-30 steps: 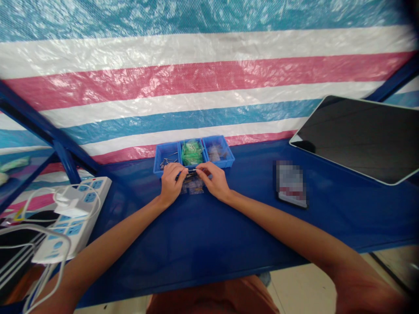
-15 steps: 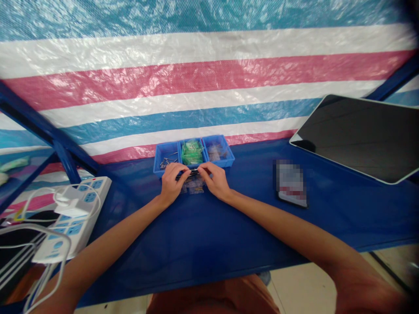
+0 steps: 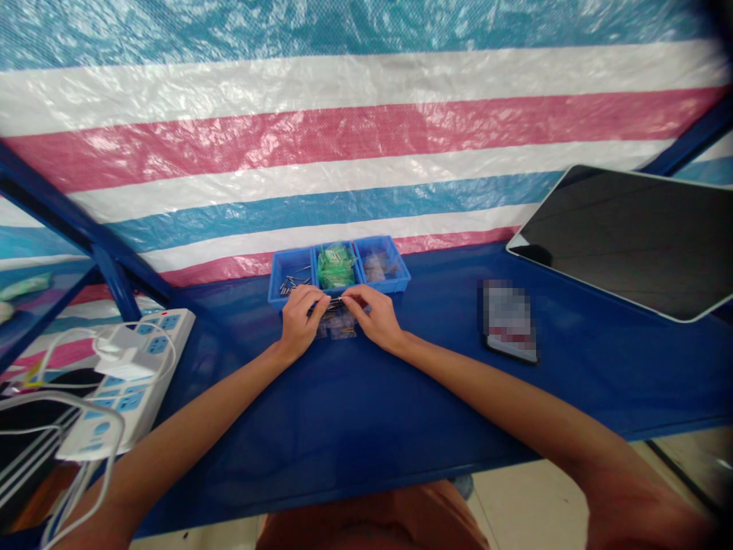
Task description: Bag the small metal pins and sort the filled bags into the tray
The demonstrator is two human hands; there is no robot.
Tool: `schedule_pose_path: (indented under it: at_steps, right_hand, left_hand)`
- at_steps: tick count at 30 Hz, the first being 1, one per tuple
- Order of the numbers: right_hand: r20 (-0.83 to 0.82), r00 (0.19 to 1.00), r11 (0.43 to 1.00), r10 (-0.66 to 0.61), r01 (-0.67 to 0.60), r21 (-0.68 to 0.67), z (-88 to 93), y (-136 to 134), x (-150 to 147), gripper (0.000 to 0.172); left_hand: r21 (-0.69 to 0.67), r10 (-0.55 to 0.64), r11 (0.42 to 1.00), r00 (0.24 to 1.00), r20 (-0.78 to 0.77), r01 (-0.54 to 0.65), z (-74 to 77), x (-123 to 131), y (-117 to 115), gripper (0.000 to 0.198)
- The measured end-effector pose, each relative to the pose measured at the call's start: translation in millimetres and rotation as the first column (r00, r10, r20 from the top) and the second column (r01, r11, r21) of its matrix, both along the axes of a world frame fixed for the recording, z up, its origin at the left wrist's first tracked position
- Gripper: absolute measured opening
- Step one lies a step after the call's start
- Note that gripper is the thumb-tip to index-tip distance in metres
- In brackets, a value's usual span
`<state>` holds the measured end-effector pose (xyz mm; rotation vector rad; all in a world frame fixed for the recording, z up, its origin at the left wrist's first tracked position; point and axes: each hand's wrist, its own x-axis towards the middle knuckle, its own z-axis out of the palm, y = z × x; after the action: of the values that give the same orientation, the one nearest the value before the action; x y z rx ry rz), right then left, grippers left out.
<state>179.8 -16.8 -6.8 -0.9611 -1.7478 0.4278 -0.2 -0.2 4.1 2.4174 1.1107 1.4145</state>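
My left hand [image 3: 300,321] and my right hand [image 3: 373,315] meet in front of a blue three-part tray, both pinched closed. Between their fingertips runs a small, thin metal rod [image 3: 335,298], too small to name more exactly. Beneath the fingers, several small clear plastic bags [image 3: 342,327] with tiny parts lie on the table. The tray's left bin [image 3: 276,276] contains loose metal pins [image 3: 289,286]. Green packets [image 3: 335,267] fill the middle bin, and clear bags with brownish contents [image 3: 378,267] lie in the right bin [image 3: 401,275].
On the blue table [image 3: 321,428], a white power strip [image 3: 172,344] with tangled cables stands at the left. A phone-like object [image 3: 509,321], partly pixelated, lies to the right. Behind it leans a dark-screened panel [image 3: 635,237]. A striped plastic sheet [image 3: 366,130] hangs at the back.
The fingertips of both hands have shifted slightly left, and my right fingers reach a little further along the thin metal rod. The tray and the rest stay put.
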Motion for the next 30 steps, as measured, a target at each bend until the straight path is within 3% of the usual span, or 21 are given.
schedule_pose_path:
  at_steps: [16, 30]
  right_hand:
    - [0.057, 0.998, 0.999, -0.036, 0.036, 0.003, -1.5, 1.2, 1.3, 0.037]
    - [0.004, 1.000, 1.000, 0.018, -0.018, 0.000, -0.1, -2.9, -1.0, 0.023]
  left_hand:
    - [0.008, -0.060, 0.998, 0.996, -0.064, 0.061, 1.5, 1.7, -0.1, 0.020]
    - [0.005, -0.067, 0.998, 0.997, -0.033, 0.067, 0.7, 0.1, -0.8, 0.022]
